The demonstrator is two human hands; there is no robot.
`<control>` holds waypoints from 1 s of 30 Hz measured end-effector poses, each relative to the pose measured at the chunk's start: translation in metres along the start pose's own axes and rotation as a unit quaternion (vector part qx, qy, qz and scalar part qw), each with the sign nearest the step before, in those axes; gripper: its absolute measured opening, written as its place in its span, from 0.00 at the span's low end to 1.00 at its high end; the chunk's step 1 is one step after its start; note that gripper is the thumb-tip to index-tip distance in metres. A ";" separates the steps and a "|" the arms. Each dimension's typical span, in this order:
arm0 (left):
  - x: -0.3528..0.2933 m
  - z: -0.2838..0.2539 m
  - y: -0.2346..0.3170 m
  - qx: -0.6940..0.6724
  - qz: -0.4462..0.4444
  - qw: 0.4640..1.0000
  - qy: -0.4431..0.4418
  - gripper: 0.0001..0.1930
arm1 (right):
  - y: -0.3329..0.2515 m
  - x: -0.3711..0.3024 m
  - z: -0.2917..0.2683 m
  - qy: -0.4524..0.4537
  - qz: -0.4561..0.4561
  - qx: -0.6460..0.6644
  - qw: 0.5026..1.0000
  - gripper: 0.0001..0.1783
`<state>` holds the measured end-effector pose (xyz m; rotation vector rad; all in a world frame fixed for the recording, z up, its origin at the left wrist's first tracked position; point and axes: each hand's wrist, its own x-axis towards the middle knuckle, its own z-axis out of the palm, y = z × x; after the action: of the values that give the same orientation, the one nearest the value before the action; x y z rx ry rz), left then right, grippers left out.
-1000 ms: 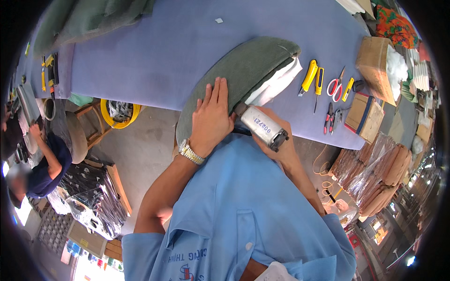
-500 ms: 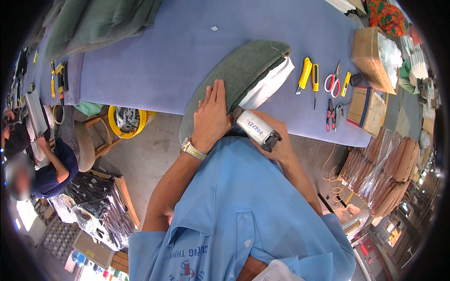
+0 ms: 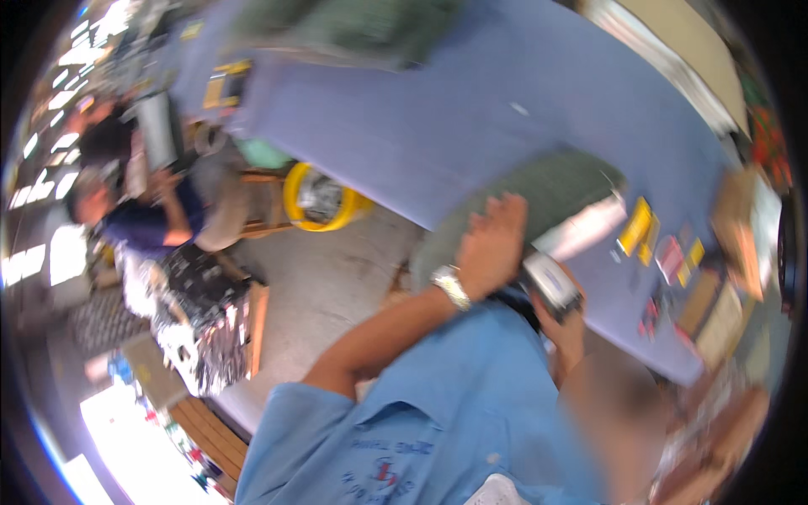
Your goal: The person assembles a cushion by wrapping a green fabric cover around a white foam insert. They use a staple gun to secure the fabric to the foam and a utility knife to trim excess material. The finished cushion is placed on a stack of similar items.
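Note:
A dark green fabric-covered cushion (image 3: 555,183), curved along its far side, lies at the near edge of the blue-covered table (image 3: 379,118). White lining (image 3: 585,225) shows along its open right side. My left hand (image 3: 493,248) lies flat on the green fabric, fingers stretched out, a watch at the wrist. Gripped in my right hand (image 3: 566,332) is a silver staple gun (image 3: 551,282) with dark ends, held close against the cushion's near edge. Its nose is hidden by the cushion and my left hand. Motion blurs the picture.
Right of the cushion lie a yellow utility knife (image 3: 635,227), red-handled scissors (image 3: 671,257) and pliers (image 3: 648,318), near cardboard boxes (image 3: 734,219). Green cushions (image 3: 345,29) sit at the back. A yellow bucket (image 3: 347,210) stands left below the table edge; a co-worker (image 3: 160,210) is beyond.
The whole view has swung, so the table, cushion and hands appear farther right and tilted. My left hand stays on the cushion and my right hand still holds the staple gun.

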<state>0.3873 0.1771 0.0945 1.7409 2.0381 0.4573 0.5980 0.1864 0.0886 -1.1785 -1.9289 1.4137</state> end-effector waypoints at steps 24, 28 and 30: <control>0.014 0.023 -0.101 -0.262 -0.131 0.948 -0.124 0.39 | 0.072 0.011 0.016 0.100 -0.101 -0.030 0.989 0.26; 0.001 0.033 -0.088 -0.286 -0.140 0.935 -0.159 0.40 | 0.057 0.020 0.013 0.066 -0.047 0.007 0.997 0.35; -0.005 0.029 -0.079 -0.299 -0.116 0.933 -0.163 0.40 | 0.050 0.028 0.009 0.041 -0.052 0.033 0.997 0.30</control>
<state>0.3355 0.1592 0.0306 1.1088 1.6130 0.5904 0.5944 0.2099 0.0359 -1.0731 -1.8457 1.3448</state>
